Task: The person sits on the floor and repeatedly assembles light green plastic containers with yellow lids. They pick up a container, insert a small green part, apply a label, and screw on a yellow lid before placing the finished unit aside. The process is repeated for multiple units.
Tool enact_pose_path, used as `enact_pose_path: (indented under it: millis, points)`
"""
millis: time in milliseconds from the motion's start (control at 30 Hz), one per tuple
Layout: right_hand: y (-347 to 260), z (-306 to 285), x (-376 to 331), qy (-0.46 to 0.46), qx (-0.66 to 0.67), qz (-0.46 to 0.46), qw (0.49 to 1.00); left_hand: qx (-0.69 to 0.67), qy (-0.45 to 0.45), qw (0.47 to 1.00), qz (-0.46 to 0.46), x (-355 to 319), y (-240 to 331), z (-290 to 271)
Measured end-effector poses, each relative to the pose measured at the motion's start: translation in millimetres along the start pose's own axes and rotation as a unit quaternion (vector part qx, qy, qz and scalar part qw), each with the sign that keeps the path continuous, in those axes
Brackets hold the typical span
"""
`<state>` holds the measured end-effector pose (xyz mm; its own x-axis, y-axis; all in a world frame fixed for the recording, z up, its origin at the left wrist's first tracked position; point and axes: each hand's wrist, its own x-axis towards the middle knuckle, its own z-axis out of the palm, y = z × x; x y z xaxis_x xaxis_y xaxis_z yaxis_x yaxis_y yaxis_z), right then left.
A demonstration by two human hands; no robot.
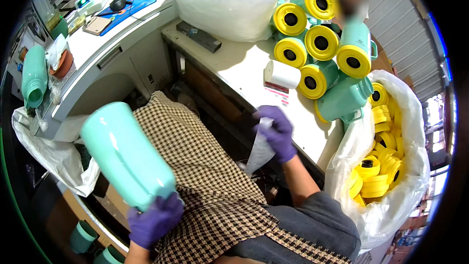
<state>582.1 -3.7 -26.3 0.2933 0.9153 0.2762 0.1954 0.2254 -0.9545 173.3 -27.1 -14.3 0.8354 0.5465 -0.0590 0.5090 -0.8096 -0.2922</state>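
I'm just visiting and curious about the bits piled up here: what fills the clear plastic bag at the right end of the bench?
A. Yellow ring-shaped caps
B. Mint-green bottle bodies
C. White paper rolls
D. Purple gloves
A: the clear plastic bag is heaped with yellow ring-shaped caps, while the mint-green bottles are stacked on the bench beside it.

**Layout at the bench**

The left hand (154,225) holds a bottle (124,154) over the lap, tilted up to the left. The right hand (277,132) holds a sheet (259,154) just before the bench (244,68). On the bench, stacked bottles (325,63) lie right of a roll (282,75); a big bag (229,2) stands behind. Right of the bench, a sack (415,132) holds lids (378,166).
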Motion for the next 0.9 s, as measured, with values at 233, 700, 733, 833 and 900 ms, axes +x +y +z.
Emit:
enact_pose_path:
  millis: [233, 700, 733, 833, 900]
  points:
    - [82, -139, 15, 0.161, -0.363, 0.013, 0.918, 0.064, 0.009, 0.989, 0.136, 27, 10, 3]
    - [42, -90, 14, 0.158, -0.294, -0.059, 0.941, 0.289, 0.001, 0.931, 0.223, 19, 10, 21]
    - [25, -70, 15, 0.160, -0.179, -0.018, 0.971, 0.302, -0.013, 0.918, 0.258, 13, 7, 32]
    - [-15, 16, 43, -0.022, -0.101, 0.001, 0.995, 0.208, 0.096, 0.964, 0.133, 8, 12, 40]
    - [-38, 89, 64, -0.173, -0.052, -0.052, 0.982, 0.147, 0.113, 0.980, 0.067, 6, 21, 35]
